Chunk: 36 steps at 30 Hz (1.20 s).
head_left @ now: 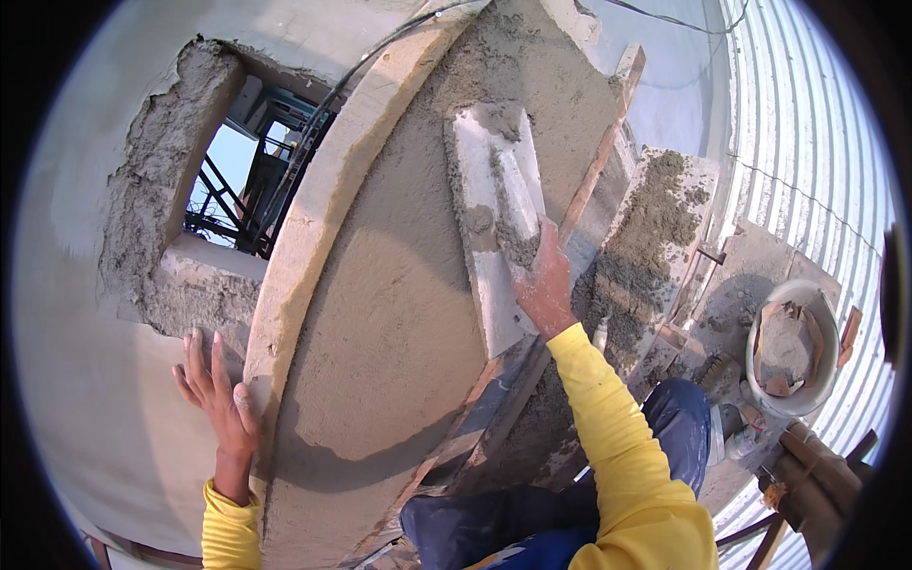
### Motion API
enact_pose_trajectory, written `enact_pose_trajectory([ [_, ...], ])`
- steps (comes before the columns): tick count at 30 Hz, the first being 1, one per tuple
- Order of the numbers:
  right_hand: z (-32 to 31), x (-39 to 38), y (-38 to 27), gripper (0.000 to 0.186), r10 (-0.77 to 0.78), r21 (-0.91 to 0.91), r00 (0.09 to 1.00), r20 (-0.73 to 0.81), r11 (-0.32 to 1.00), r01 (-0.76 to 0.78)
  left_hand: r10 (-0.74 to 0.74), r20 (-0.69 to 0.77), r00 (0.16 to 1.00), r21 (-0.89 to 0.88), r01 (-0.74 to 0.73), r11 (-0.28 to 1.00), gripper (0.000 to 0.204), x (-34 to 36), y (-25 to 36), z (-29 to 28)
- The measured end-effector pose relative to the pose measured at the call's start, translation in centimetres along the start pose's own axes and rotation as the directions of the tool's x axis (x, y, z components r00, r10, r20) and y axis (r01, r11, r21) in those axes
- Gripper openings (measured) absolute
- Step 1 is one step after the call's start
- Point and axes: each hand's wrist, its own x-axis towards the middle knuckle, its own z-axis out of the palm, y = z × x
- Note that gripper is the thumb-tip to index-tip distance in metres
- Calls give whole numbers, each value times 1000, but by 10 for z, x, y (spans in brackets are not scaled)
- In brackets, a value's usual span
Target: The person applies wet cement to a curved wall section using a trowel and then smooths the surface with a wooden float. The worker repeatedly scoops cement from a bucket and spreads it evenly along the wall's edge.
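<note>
Mortared wall [380, 313] faced me. My right hand [544, 285] gripped a plastering float [486, 261]; my left hand [220, 394] lay open, empty, beside a plank [323, 204].

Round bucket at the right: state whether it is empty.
Not empty: inside the bucket, grey material and brownish pieces show. Its depth is hidden.

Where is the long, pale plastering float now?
In the head view, the long, pale plastering float is just right of centre, held by the right hand over the grey-brown plastered surface.
</note>
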Motion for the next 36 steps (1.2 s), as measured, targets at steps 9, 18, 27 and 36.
enact_pose_trajectory([
  [9, -28, 139, 31, 49, 459, 293, 879, -131, 865, -408, -25, 32, 999, 21, 24, 999, 72, 2, -1, 3],
  [18, -27, 180, 41, 47, 75, -106, 963, -258, 989, -105, 7, 101, 995, -88, 2, 996, 68, 4, -1, -2],
  [27, 0, 86, 47, 60, 61, -119, 966, -253, 989, -93, 218, 197, 956, -232, -170, 958, 78, 10, -10, -11],
  [36, -40, 242, 40, 45, 421, 138, 889, -179, 906, -401, 179, 250, 952, -243, -118, 963, 86, 19, 0, -13],
])
